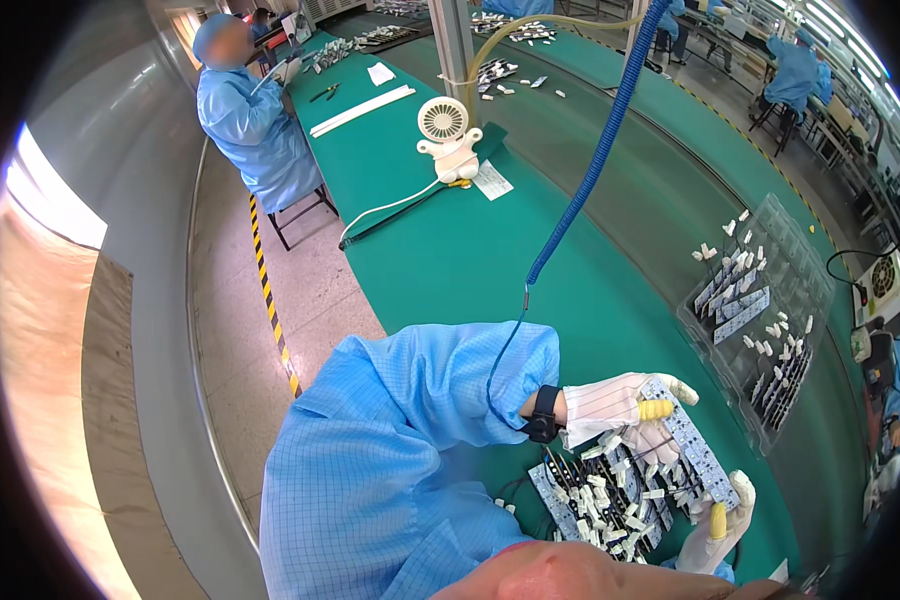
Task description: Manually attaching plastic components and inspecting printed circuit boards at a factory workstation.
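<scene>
My left hand (625, 405), in a white striped glove with a yellow finger cot, grips the upper end of a narrow circuit board strip (692, 440) dotted with small white parts. My right hand (718, 525), gloved the same way, holds the strip's lower end near the bottom edge. Under both hands lies a heap of similar strips and loose white connectors (600, 500) on the green bench (450, 260). A black wrist strap (543, 413) on my left wrist joins a blue coiled cord (590, 170).
A clear plastic tray (805, 260) with strips and white parts sits to the right. A small white desk fan (448, 135) stands further up the bench. A seated person in blue (250, 120) works at the far left; others sit at the far right.
</scene>
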Demonstrator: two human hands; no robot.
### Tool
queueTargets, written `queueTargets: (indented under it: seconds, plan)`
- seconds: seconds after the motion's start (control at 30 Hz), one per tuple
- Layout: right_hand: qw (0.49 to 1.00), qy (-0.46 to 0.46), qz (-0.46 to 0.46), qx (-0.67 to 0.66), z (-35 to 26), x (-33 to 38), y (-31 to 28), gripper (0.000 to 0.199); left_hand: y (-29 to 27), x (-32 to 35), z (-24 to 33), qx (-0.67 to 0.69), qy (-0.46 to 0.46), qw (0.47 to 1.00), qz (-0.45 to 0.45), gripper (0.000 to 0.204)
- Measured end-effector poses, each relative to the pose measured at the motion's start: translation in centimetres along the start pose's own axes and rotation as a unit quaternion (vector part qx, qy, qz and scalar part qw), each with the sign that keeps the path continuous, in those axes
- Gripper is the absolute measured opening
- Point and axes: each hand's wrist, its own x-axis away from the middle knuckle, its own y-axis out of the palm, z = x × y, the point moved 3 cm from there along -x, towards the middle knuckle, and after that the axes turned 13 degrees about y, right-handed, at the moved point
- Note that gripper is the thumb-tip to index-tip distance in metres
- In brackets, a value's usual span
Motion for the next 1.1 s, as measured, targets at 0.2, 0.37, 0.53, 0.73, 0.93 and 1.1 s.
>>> queueTargets:
  seconds: [0.2,0.37,0.53,0.73,0.93,1.1]
  plan:
    - [0.999,-0.026,-0.041,-0.018,0.2,-0.3,-0.2,0.069,-1.0,-0.2,-0.3,-0.104,0.008,0.995,-0.003,0.046]
    - [0.999,0.021,-0.010,-0.029,0.2,-0.3,-0.1,0.084,-0.4,0.0,0.1,-0.090,0.033,0.995,-0.019,0.044]
    - [0.999,0.001,-0.029,-0.035,-0.1,0.0,-0.2,0.077,-0.6,-0.4,-0.5,-0.005,-0.045,0.999,-0.002,0.048]
    - [0.999,0.027,0.006,-0.030,-1.2,0.9,1.2,0.040,2.1,0.4,0.6,-0.116,-0.009,0.992,0.056,0.046]
    - [1.000,0.010,-0.026,-0.001,-2.9,0.7,2.2,0.037,1.0,0.4,1.5,-0.346,0.014,0.938,0.003,0.048]
    - [0.999,-0.007,-0.028,0.032,-3.6,0.8,2.2,0.044,1.9,-0.2,1.5,-0.263,-0.001,0.965,0.002,0.057]
